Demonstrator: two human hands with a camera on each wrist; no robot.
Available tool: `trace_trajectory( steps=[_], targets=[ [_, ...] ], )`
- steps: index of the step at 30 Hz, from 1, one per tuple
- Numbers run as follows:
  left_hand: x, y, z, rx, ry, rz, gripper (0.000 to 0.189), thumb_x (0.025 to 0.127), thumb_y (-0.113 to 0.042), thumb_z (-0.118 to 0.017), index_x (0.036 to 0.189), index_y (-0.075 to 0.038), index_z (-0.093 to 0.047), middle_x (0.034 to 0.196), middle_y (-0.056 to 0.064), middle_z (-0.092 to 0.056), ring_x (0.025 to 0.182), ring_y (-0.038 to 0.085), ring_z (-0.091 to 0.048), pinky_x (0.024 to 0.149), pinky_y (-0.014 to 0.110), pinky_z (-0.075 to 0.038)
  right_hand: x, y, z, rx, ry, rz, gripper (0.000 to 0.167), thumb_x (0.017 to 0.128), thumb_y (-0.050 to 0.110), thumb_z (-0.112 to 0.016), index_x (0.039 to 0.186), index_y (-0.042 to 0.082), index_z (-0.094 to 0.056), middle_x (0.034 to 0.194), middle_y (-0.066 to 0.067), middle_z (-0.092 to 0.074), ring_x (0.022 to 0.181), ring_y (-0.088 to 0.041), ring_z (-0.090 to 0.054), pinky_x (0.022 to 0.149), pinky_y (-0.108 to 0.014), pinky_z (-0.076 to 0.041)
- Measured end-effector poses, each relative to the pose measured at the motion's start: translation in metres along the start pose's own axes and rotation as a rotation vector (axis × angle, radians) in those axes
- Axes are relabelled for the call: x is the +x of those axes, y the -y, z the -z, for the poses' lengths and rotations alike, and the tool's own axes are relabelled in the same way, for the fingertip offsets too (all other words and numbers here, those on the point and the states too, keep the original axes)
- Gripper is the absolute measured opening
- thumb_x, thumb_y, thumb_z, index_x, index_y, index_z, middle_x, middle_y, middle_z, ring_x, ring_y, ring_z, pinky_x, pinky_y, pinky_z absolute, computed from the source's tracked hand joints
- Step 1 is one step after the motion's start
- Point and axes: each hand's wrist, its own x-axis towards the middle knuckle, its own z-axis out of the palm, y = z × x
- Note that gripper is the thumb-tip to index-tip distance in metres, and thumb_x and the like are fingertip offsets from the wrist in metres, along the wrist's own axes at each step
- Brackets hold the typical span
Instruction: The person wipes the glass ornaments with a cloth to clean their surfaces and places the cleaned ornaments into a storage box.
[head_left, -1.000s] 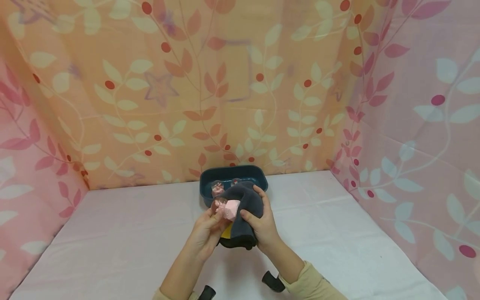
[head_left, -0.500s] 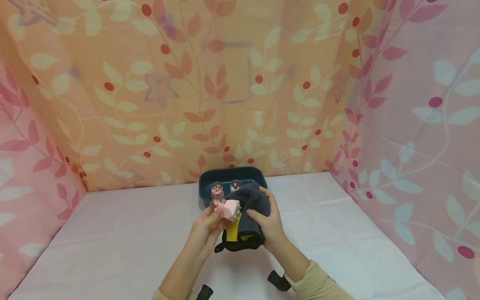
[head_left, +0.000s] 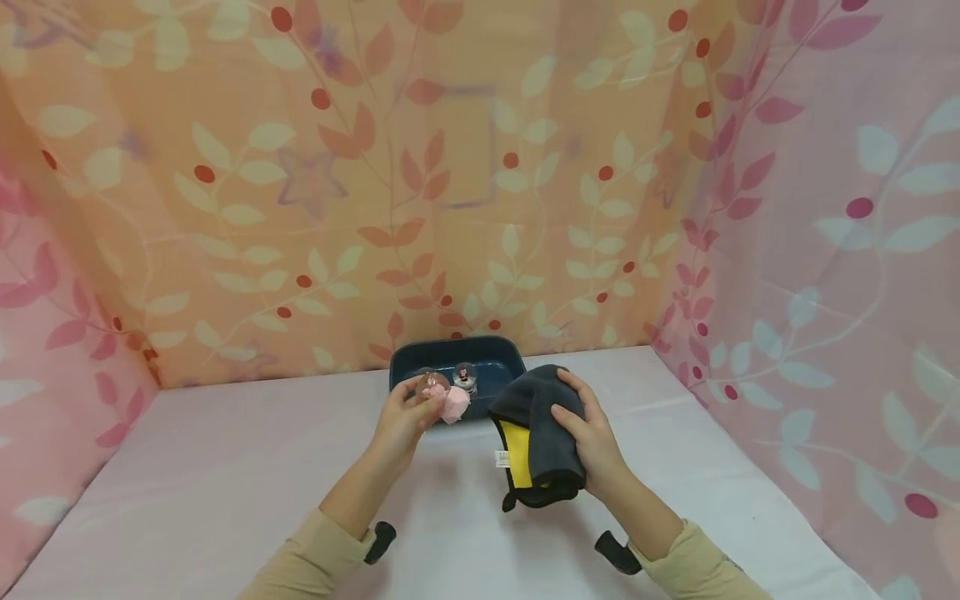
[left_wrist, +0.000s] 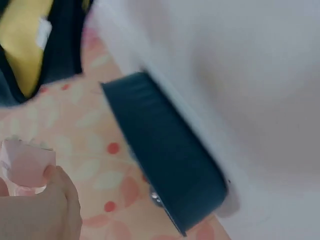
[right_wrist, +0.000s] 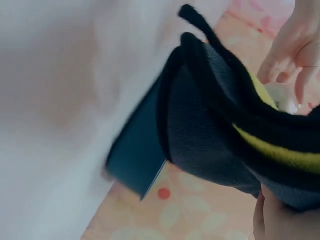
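Note:
My left hand [head_left: 399, 423] pinches a small snow globe [head_left: 455, 404] with a pink faceted base, tilted on its side at the near edge of a dark blue tub [head_left: 504, 400]. In the left wrist view the pink base shows above the thumb. My right hand [head_left: 600, 442] grips a folded cleaning cloth [head_left: 553, 437], dark grey outside and yellow inside, with black edging. The cloth hangs apart from the globe, to its right. Another snow globe [head_left: 465, 377] with a small red figure stands in the tub. The tub's left inside is partly hidden by my left hand.
The tub stands at the back of a white-covered table [head_left: 247, 483], against an orange leaf-patterned curtain [head_left: 450, 250]. Pink patterned curtains [head_left: 847, 317] close off both sides. Black straps [head_left: 617, 552] sit at both wrists.
My hands have moved apart. The left carries the snow globe up and forward to the tub, while the right draws the cloth to the right, off the globe.

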Motion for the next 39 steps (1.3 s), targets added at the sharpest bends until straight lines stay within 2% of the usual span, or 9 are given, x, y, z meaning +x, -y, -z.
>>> trace_trajectory(
  steps=[4,7,12,16,21,24,28,31,39],
  targets=[
    [0.025,0.004,-0.001,0.112,-0.014,-0.027,0.05,0.088,0.005,-0.065,0.133,0.005,-0.044,0.115,0.017,-0.058,0.092,0.012,-0.059,0.081,0.023,-0.049,0.0,0.002,0.012,-0.081,-0.007,-0.03,0.05,0.1,0.007,-0.043,0.148,0.021,-0.033,0.156,-0.008,-0.017,0.129,-0.033,-0.035,0.087,-0.026,-0.048],
    [0.042,0.009,-0.006,0.206,-0.01,-0.029,0.052,0.086,0.003,-0.069,0.133,0.003,-0.047,0.123,0.019,-0.057,0.104,0.021,-0.056,0.089,0.03,-0.047,-0.002,0.0,0.018,-0.133,-0.025,-0.051,0.052,0.1,0.006,-0.044,0.148,0.019,-0.031,0.156,-0.01,-0.016,0.131,-0.034,-0.034,0.089,-0.026,-0.046],
    [0.066,0.022,-0.019,0.279,0.017,-0.013,0.057,0.084,0.005,-0.07,0.134,0.004,-0.043,0.134,0.024,-0.052,0.119,0.034,-0.051,0.101,0.045,-0.04,-0.008,-0.005,0.022,-0.146,-0.05,-0.085,0.057,0.099,0.006,-0.046,0.15,0.02,-0.025,0.156,-0.014,-0.017,0.126,-0.035,-0.041,0.088,-0.028,-0.048],
    [0.08,0.036,-0.031,0.336,0.018,-0.023,0.053,0.081,0.007,-0.071,0.128,0.004,-0.048,0.131,0.024,-0.055,0.112,0.032,-0.053,0.097,0.047,-0.043,-0.012,-0.01,0.026,-0.137,-0.062,-0.109,0.062,0.099,0.007,-0.047,0.153,0.023,-0.02,0.157,-0.017,-0.016,0.125,-0.037,-0.042,0.09,-0.035,-0.05],
    [0.097,0.05,-0.048,0.428,0.035,-0.061,0.051,0.076,0.011,-0.074,0.122,0.003,-0.054,0.124,0.024,-0.058,0.103,0.029,-0.054,0.088,0.039,-0.049,-0.016,-0.015,0.033,-0.156,-0.076,-0.115,0.066,0.098,0.007,-0.048,0.154,0.023,-0.018,0.159,-0.016,-0.01,0.136,-0.039,-0.029,0.103,-0.046,-0.039],
    [0.108,0.056,-0.057,0.534,0.038,-0.114,0.05,0.073,0.011,-0.075,0.118,0.002,-0.057,0.121,0.023,-0.061,0.106,0.031,-0.056,0.088,0.04,-0.049,-0.016,-0.017,0.035,-0.16,-0.096,-0.114,0.064,0.097,0.007,-0.05,0.153,0.022,-0.021,0.158,-0.016,-0.013,0.134,-0.038,-0.031,0.1,-0.041,-0.042],
    [0.12,0.07,-0.066,0.631,0.018,-0.177,0.049,0.069,0.011,-0.076,0.114,0.004,-0.06,0.114,0.023,-0.064,0.103,0.031,-0.057,0.088,0.042,-0.048,-0.019,-0.021,0.041,-0.128,-0.122,-0.137,0.063,0.097,0.008,-0.052,0.151,0.02,-0.024,0.156,-0.018,-0.018,0.121,-0.033,-0.046,0.086,-0.033,-0.05],
    [0.129,0.077,-0.069,0.645,0.006,-0.177,0.046,0.07,0.014,-0.074,0.113,0.005,-0.06,0.11,0.022,-0.064,0.097,0.029,-0.056,0.084,0.04,-0.05,-0.019,-0.024,0.044,-0.096,-0.122,-0.142,0.061,0.096,0.008,-0.052,0.15,0.02,-0.025,0.155,-0.019,-0.02,0.114,-0.03,-0.052,0.083,-0.034,-0.052],
    [0.145,0.084,-0.071,0.68,0.067,-0.149,0.033,0.078,0.015,-0.061,0.109,0.007,-0.056,0.1,0.018,-0.059,0.092,0.028,-0.054,0.08,0.036,-0.049,-0.016,-0.026,0.044,-0.112,-0.122,-0.131,0.058,0.097,0.01,-0.053,0.149,0.016,-0.029,0.155,-0.017,-0.022,0.122,-0.032,-0.044,0.087,-0.032,-0.048]
  ],
)
